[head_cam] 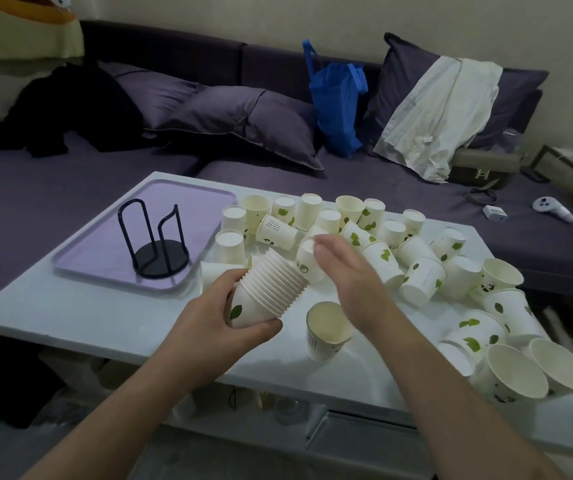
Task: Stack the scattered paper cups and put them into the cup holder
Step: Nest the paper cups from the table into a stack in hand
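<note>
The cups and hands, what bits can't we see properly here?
- Right hand, head view: motion-blurred, so its grip on the single cup is unclear.
- Stack of cups: left hand covers its base.
- Printed text on upright cup: too small.
- Under the table: too dark.

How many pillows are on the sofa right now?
3: two pillows lie overlapping at the back, one left of the other, and a third pillow leans on the right under a white cloth. More may be hidden.

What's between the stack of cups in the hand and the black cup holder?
In the head view, only bare white table and the purple tray's rim lie between the stack of cups in the left hand and the cup holder.
</note>
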Demonstrator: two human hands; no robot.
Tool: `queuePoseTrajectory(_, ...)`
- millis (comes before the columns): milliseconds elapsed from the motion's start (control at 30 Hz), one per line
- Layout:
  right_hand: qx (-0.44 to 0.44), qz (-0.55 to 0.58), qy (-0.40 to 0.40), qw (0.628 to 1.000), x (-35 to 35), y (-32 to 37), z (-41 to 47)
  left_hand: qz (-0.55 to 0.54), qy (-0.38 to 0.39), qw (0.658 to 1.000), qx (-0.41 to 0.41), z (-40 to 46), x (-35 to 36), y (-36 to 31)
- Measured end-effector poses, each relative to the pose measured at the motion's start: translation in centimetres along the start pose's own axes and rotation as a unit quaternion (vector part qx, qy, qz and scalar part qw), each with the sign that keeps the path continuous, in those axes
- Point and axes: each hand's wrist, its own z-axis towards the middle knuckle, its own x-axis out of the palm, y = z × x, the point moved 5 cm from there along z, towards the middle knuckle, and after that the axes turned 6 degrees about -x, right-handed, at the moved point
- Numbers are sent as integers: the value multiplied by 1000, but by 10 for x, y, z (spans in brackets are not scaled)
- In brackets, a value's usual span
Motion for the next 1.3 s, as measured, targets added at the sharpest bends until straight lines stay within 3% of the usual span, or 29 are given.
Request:
queuePoseTrajectory(100, 61, -229, -106, 966, -38, -30, 21, -9, 2, 1000, -4, 3, 2, 1)
queuePoseTrajectory(233, 139, -401, -92, 901, -60, -74, 42, -3, 5, 1000, -5, 6, 5, 4)
queuePoseTrajectory(500, 175, -497, -38, 849, -59, -111, 64, 4, 12, 1000, 4, 8, 7, 9)
queuePoseTrajectory(633, 141, -506, -74, 848, -54, -97, 64, 3, 6, 1000, -7, 9, 6, 10)
queuePoseTrajectory(800, 143, -518, -33, 843, -42, -86, 58, 2, 8, 1000, -9, 8, 6, 8)
queuePoseTrajectory(900, 135, -487, -38, 862, -42, -72, 53, -2, 6, 1000, -12, 6, 4, 8)
queuePoseTrajectory(1033, 92, -409, -137, 897, -56, -31, 43, -12, 5, 1000, -13, 5, 0, 6)
queuePoseTrajectory(1167, 29, -62, -196, 978, -58, -5, 29, -16, 14, 1000, -14, 1, 0, 3)
queuePoseTrajectory(1300, 11, 160, -137, 977, -39, 5, 17, 0, 12, 1000, -16, -3, -1, 2)
